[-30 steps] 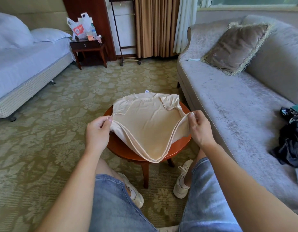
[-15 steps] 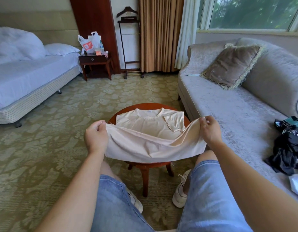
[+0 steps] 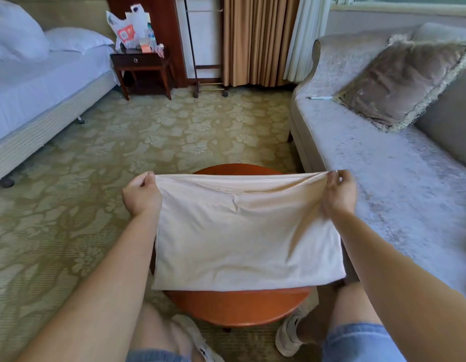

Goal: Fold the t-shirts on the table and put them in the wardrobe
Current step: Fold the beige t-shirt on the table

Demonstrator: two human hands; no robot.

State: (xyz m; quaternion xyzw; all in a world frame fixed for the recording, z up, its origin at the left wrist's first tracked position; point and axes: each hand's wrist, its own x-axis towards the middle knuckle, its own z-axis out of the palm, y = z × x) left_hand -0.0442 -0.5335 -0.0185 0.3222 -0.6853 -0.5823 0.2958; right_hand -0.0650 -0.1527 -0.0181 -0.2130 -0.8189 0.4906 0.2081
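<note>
T-shirt (image 3: 242,231) over table (image 3: 239,309); sofa (image 3: 383,165) right

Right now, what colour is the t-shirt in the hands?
Pale cream, plain, with no pattern showing; the t-shirt shows best in the head view.

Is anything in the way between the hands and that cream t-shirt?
No. The left hand and the right hand each pinch an upper corner of the t-shirt, above the round table. Nothing sits between them.

No legible text; red print on plastic bag (image 3: 126,28) too blurred.
</note>
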